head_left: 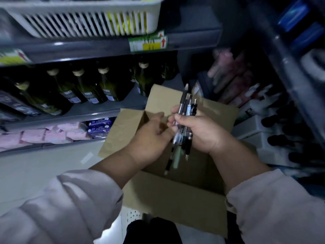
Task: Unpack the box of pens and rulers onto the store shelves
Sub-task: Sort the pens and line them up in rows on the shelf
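Five or six pens w/ black and clear plastic barrels (184, 118) form one bundle, held directly above the open brown cardboard box (172, 199). None is on a shelf yet.

R hand (200, 132) grips the bundle at mid-length, fingers and thumb wrapped round it. L hand (151, 140) sits just left of the bundle, over the box's left flap, fingers curled in toward the barrels. Contact is likely, but blur means I cannot tell whether it pinches the pens or only steadies them.

Key relation: the bundle's long axis is near-upright. One end points up toward the box's far flap. The other end hangs below the R palm, toward the box interior. Ends are uneven and the pens are not squared.

Destinations:
- Beyond the box, left: a grey shelf (70, 113) w/ dark green glass bottles (84, 88).
- Beyond the box, right: blurred racks of packaged goods (246, 88), prob. stationery, not confirmed.

The R hand carries the load, and the right-side racks are judged nearer to it.

Step in hand, est.: gathering and aligning pens before moving them to a shelf. The box interior is dark, no rulers are seen, and remaining contents are n/k.

Risk: the lower pens protrude loosely and could slip back into the box if the grip eases.
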